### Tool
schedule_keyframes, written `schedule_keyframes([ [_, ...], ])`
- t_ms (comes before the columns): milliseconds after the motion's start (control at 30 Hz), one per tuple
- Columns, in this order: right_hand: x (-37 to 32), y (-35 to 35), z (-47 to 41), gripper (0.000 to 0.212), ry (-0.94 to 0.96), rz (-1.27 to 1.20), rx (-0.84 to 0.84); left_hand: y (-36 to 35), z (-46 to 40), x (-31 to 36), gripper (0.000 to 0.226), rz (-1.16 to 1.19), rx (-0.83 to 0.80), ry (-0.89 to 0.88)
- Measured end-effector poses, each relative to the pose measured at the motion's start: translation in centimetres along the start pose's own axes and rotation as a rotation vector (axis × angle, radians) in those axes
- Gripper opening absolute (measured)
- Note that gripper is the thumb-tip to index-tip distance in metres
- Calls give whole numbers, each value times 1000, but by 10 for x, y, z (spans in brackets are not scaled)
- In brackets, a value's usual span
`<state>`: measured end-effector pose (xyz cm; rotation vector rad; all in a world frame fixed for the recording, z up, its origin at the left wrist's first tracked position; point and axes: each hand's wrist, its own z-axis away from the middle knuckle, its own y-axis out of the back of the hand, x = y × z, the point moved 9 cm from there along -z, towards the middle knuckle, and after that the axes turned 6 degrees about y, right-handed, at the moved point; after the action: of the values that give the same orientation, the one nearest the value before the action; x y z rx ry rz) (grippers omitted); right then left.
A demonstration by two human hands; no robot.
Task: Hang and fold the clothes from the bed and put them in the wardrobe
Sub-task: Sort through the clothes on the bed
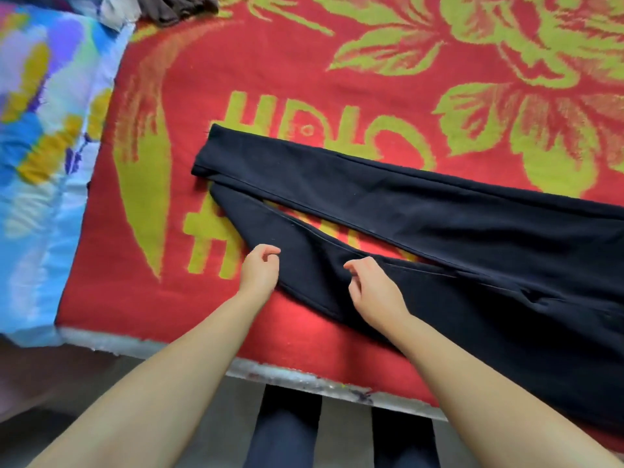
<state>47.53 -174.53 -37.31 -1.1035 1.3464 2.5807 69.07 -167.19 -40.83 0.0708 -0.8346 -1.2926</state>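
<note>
Black trousers (422,211) lie flat on the bed's red and green blanket (304,62), legs pointing left and waist off the right edge. The two legs are spread apart, with a gap of blanket showing between them. My left hand (259,269) hovers at the near leg's left edge, fingers curled loosely, holding nothing. Over the near leg, close to its upper seam, my right hand (368,285) has its fingers half bent and apart, gripping no cloth.
A blue, yellow and purple patterned sheet (44,113) covers the bed's left side. A dark brown garment (175,8) lies at the far top edge. The bed's grey front edge (297,376) runs below my arms, with my dark-clad legs beneath it.
</note>
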Motion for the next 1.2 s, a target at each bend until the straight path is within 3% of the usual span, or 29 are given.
schedule_keyframes([
  [100, -29, -38, -7, 38, 36, 166, -110, 46, -28, -15, 18, 42, 171, 119],
  [167, -34, -71, -3, 57, 12, 322, -282, 54, -52, -26, 12, 124, 155, 180],
  [300, -28, -97, -9, 78, -84, 520, -368, 20, -63, -21, 18, 575, -169, 331],
  [400, -28, -95, -23, 74, -114, 428, -378, -12, -46, -11, 23, 614, -454, 428],
  [467, -33, -88, -24, 69, -57, 294, -400, -17, -39, -8, 39, 621, -572, 467],
  [600, -51, -76, -12, 68, 114, 274, -460, -6, -36, 6, 64, 957, -687, 490],
  [733, -67, -80, 3, 67, 267, 296, -456, 51, -48, -6, 26, 1146, -483, 378],
  [833, -73, -95, 8, 69, 334, 385, -429, 105, -57, -47, 22, 1137, -245, 309],
  [900, -80, -109, 8, 67, 320, 402, -503, 125, -56, -85, 24, 1067, -122, 349],
  [967, -76, -128, 8, 65, 245, 403, -700, 134, -57, -124, 24, 940, 10, 432],
  [1033, -79, -132, 3, 60, 208, 385, -784, 154, -64, -136, 23, 683, 220, 413],
  [1067, -82, -123, -8, 51, 188, 346, -690, 169, -68, -125, 23, 506, 351, 340],
  [1133, -81, -74, -37, 35, 102, 185, -196, 189, -77, -68, 29, 205, 518, 67],
  [1200, -55, -18, -54, 28, -72, 111, 217, 177, -91, 3, 38, 64, 454, -199],
])
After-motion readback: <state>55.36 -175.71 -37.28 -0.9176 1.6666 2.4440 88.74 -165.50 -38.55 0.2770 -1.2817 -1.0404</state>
